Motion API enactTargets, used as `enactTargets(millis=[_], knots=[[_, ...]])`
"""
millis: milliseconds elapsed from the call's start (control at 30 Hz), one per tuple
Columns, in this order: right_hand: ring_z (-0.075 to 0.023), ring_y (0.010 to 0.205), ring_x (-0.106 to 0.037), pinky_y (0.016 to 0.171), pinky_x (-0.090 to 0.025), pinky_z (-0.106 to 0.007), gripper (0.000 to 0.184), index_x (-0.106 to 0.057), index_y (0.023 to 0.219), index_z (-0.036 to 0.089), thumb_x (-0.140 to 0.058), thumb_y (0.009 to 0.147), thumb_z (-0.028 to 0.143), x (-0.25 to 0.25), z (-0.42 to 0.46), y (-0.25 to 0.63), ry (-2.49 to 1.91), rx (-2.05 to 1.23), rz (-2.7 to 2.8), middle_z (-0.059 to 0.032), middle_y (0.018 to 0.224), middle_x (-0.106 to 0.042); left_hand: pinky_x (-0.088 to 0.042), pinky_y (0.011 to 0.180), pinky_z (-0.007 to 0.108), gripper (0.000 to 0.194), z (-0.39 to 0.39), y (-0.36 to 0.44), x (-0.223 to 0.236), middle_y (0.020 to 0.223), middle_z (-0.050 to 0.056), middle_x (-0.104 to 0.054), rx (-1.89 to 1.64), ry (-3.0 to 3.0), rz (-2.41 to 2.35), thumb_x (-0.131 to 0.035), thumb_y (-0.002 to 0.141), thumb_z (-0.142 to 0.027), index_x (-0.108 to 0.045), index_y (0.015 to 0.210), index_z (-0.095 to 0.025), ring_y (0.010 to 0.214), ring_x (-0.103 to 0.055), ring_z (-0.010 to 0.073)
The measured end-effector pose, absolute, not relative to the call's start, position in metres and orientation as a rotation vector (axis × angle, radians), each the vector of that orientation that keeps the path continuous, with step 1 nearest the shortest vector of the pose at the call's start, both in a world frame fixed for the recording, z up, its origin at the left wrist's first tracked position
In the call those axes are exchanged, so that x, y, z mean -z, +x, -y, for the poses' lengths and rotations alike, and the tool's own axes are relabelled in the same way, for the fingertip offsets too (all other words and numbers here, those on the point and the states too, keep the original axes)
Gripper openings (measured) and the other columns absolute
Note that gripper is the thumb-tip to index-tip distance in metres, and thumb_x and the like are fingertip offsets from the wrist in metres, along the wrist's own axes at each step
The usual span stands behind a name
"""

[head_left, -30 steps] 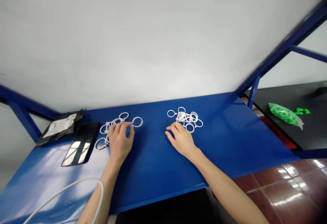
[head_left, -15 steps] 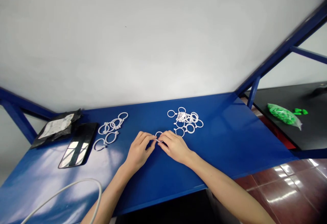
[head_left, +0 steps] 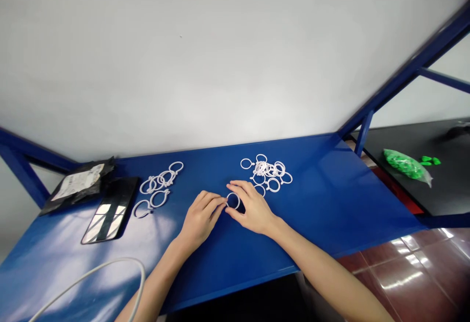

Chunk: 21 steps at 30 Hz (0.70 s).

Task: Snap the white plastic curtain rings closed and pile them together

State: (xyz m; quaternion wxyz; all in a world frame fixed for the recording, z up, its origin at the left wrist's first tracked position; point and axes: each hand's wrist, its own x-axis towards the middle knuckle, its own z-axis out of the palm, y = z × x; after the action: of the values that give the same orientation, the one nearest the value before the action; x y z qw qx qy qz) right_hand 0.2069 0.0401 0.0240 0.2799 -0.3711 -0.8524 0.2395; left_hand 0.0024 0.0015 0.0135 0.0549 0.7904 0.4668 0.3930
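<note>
A: ok so where's the ring right now, and what's each hand up to?

B: it's well to the right of the phone, between the two hands over the blue worktop. The left hand has it, fingertips pinched on the side that faces the phone

A: and the other one?

B: right hand is on the far side of the ring from the phone. Thumb and fingers are parted around it, pretty loose. Can't tell if any of them actually touch it tbh

A: any more rings lying about?

B: yep, two lots, all white. There's a small batch of rings just right of the phone, some overlapping, and a couple look like they've got a gap in them. Then a tangled pile of rings sits way further right of the phone, past the ring in hand. One at its near edge is partly hidden by the right hand

A: what else is there?

B: dark packet with a white label, right by the phone's far end. White cable arching up on the near side of the phone. And furthest right from the phone, a clear bag of green bits on a black worktop, few loose ones beside it
</note>
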Motion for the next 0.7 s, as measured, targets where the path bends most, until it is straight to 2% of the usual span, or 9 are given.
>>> enactTargets(millis=[67, 233, 333, 500, 700], knots=[[-0.0269, 0.129, -0.055, 0.107, -0.051, -0.049, 0.059, -0.047, 0.146, 0.028, -0.069, 0.092, 0.034, -0.0260, -0.0411, 0.2081, -0.964, -0.703, 2.309, -0.0104, 0.142, -0.055, -0.056, 0.078, 0.033, 0.014, -0.0013, 0.0028, -0.0128, 0.095, 0.004, -0.073, -1.201, 2.402, -1.403, -0.059, 0.098, -0.022, -0.071, 0.105, -0.024, 0.085, -0.065, 0.0176], [-0.0252, 0.115, -0.061, 0.098, -0.055, -0.044, 0.050, -0.056, 0.137, 0.026, -0.073, 0.090, 0.035, -0.0269, -0.0399, 0.2077, -0.930, -0.774, 2.348, -0.0085, 0.128, -0.063, -0.055, 0.079, 0.032, 0.014, -0.0023, 0.0018, -0.0113, 0.095, 0.003, -0.074, -1.202, 2.411, -1.400, -0.059, 0.098, -0.020, -0.070, 0.106, -0.024, 0.086, -0.065, 0.0168], [-0.0251, 0.114, -0.061, 0.097, -0.055, -0.043, 0.050, -0.055, 0.137, 0.023, -0.073, 0.090, 0.032, -0.0244, -0.0401, 0.2074, -0.934, -0.779, 2.329, -0.0093, 0.127, -0.063, -0.055, 0.079, 0.032, 0.014, -0.0027, 0.0005, -0.0112, 0.095, 0.003, -0.074, -1.190, 2.415, -1.414, -0.059, 0.099, -0.021, -0.070, 0.106, -0.024, 0.086, -0.064, 0.0170], [-0.0240, 0.107, -0.062, 0.093, -0.056, -0.042, 0.037, -0.062, 0.125, 0.022, -0.073, 0.091, 0.032, -0.0204, -0.0423, 0.2087, -0.927, -0.790, 2.319, -0.0075, 0.117, -0.066, -0.054, 0.079, 0.032, 0.014, -0.0019, -0.0001, -0.0116, 0.095, 0.003, -0.074, -1.168, 2.420, -1.386, -0.059, 0.099, -0.020, -0.070, 0.106, -0.024, 0.086, -0.063, 0.0172], [-0.0239, 0.105, -0.063, 0.090, -0.057, -0.040, 0.034, -0.064, 0.121, 0.020, -0.074, 0.090, 0.030, -0.0203, -0.0416, 0.2079, -0.940, -0.791, 2.332, -0.0075, 0.115, -0.068, -0.052, 0.076, 0.030, 0.010, -0.0027, -0.0010, -0.0109, 0.093, 0.002, -0.074, -1.158, 2.432, -1.367, -0.061, 0.097, -0.019, -0.070, 0.100, -0.023, 0.084, -0.061, 0.0166]])
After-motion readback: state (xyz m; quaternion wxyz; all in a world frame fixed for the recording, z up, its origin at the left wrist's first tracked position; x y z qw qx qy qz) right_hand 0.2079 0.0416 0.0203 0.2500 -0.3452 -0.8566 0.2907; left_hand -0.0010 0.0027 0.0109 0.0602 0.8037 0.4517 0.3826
